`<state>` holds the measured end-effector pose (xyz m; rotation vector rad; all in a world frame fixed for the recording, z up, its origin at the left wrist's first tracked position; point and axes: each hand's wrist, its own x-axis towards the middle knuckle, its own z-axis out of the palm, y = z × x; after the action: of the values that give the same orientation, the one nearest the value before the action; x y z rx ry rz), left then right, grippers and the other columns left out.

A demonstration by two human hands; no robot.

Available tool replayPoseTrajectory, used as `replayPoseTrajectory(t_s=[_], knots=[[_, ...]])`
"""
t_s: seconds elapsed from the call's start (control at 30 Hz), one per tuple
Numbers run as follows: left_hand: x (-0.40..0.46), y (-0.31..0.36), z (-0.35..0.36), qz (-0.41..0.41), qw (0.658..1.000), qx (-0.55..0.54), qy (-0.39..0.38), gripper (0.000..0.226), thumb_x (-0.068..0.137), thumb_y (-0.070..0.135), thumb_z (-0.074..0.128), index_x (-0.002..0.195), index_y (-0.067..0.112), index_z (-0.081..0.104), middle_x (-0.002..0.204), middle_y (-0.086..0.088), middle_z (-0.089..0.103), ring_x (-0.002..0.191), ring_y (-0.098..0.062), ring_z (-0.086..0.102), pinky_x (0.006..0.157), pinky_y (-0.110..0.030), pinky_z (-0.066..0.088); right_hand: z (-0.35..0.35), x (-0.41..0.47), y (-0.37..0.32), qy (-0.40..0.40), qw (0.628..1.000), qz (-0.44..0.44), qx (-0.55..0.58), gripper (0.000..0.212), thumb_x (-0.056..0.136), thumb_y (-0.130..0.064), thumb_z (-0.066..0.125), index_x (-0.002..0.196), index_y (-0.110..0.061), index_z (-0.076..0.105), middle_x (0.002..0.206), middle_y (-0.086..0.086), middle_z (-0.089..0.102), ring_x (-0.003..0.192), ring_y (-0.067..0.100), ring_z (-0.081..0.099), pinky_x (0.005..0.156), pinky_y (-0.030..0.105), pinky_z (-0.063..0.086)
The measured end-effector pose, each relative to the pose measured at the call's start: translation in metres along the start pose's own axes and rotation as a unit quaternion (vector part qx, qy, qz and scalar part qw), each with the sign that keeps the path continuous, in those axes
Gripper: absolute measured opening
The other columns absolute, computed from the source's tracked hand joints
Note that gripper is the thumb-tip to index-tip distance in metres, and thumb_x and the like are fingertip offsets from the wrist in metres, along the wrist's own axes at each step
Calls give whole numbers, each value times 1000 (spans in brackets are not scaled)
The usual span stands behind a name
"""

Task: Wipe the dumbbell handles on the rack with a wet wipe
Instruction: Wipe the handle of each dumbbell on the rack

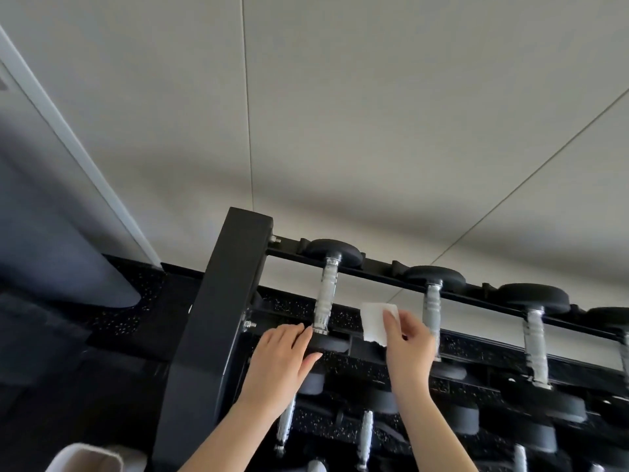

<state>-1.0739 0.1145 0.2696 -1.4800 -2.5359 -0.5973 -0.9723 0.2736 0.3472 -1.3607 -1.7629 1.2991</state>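
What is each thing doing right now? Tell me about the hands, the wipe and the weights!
Left hand: fingers straight, resting on the near end of the leftmost dumbbell.
Right hand: pinching the wipe, not on a handle.
Wet wipe: unfolded, held up between the first two handles.
Leftmost dumbbell handle: bare, on the top rail.
Second dumbbell handle: bare, partly behind the right hand.
Rack: standing, loaded with dumbbells.

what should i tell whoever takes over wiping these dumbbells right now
Left hand: open, fingers resting on the near head of the leftmost top-row dumbbell.
Right hand: pinching the white wet wipe, held in the air between the first handle and the second handle, apparently touching neither.
Done: cannot tell which handles have been wiped.
Left: bring the wipe onto a handle, then work along the rack, lower rows included.
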Motion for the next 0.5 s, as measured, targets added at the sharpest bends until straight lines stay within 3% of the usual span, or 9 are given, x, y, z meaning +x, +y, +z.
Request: replayPoseTrajectory(t_s=[0.13,0.27,0.33,0.4,0.5], knots=[[5,-5,2,0,1000,-11,4,42,92,43,43,104,13,69,96,0,66,90,-20,63,78,-38,54,45,36,-1,17,1000,-7,0,17,90,-21,60,102,-12,68,92,-2,68,89,14,62,78,25,50],[9,-8,5,-17,997,-77,25,30,90,39,50,100,14,63,88,2,58,82,-18,56,67,-35,52,91,63,-7,-20,999,-31,-2,18,90,-21,59,101,-11,69,90,1,68,81,12,59,70,20,44],[10,-11,8,-27,994,-98,30,27,88,40,53,97,16,62,86,4,56,80,-16,54,66,-35,52,108,67,-5,-46,998,-35,0,18,90,-25,61,98,-13,71,88,-2,66,79,8,58,69,17,41],[10,-11,9,-40,992,-116,30,27,87,42,54,96,17,61,87,5,56,81,-15,54,66,-35,52,118,64,1,-55,998,-32,13,18,89,-30,63,95,-15,71,95,-7,61,92,8,56,75,15,40],[8,-10,10,-62,989,-130,27,29,87,43,53,97,18,62,88,6,55,83,-14,53,66,-33,53,120,61,10,-60,997,-24,31,13,86,-31,66,91,-21,70,98,-18,45,103,9,49,88,23,42]])
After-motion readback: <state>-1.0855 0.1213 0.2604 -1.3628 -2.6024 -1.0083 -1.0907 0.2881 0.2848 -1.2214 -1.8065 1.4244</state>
